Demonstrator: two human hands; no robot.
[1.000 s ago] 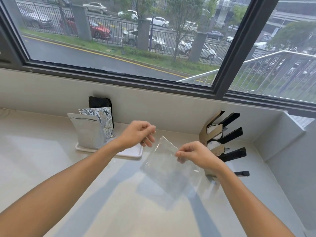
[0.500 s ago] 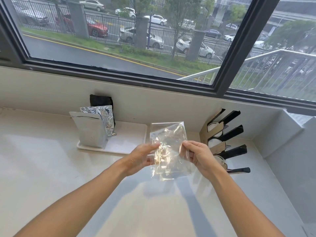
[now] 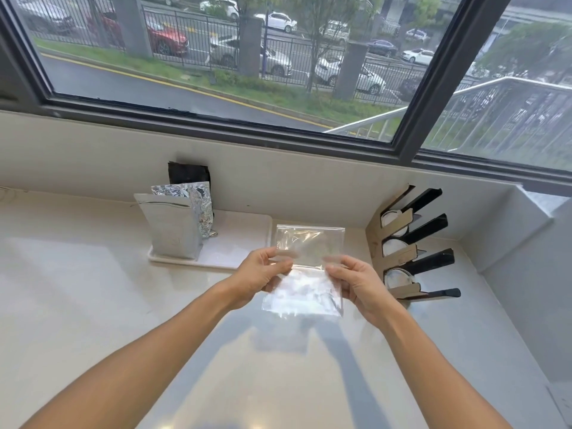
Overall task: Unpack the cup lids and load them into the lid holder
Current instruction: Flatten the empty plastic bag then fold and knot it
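Note:
A clear plastic bag (image 3: 306, 267) is held flat and upright above the counter, pinched on its left side by my left hand (image 3: 260, 275) and on its right side by my right hand (image 3: 356, 283). I cannot tell whether anything is inside the bag. The lid holder (image 3: 411, 243), cardboard with black slanted slots, stands against the right corner of the counter. Clear round lids (image 3: 394, 275) sit in its slots.
A white tray (image 3: 235, 243) at the back carries a silver foil pouch (image 3: 170, 226), a crumpled foil bag (image 3: 201, 209) and a black pouch (image 3: 188, 173). The pale counter (image 3: 93, 289) ends at a wall under a wide window; a side wall rises at right.
One second ago only my right hand held the bag, tilted low. My left hand then took the other side, and both hands have raised it and spread it flat.

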